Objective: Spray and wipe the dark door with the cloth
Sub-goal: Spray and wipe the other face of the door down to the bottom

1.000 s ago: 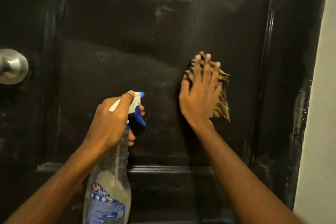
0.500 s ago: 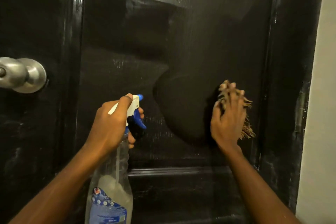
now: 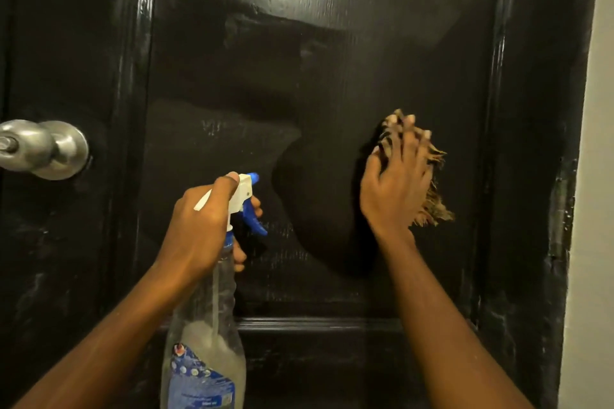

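A person stands at a glossy black panelled door (image 3: pixel 332 60), its paint catching a streaked glare near the top and showing dull smears lower down. A tan cloth (image 3: pixel 433 209) with a frayed fringe lies flat against the right side of the panel, level with the steel doorknob (image 3: pixel 45 149) at the far left. The right hand (image 3: pixel 395 189) presses it there with fingers laid nearly straight and close together and the thumb out to the left. Only the fringe and a striped edge show past the fingertips.

The left hand (image 3: pixel 199 232) grips the neck of a clear spray bottle (image 3: pixel 206 342), forefinger over the white head and the other fingers curled by the blue trigger (image 3: pixel 254 221). The nozzle points at the panel, apart from it. A pale wall (image 3: pixel 594 176) borders the frame on the right.

A second ago the wiping fingers were fanned wide. Half a second ago the hand and cloth sat lower and further right. They have since come back up, while the bottle hand has kept its grip and place.
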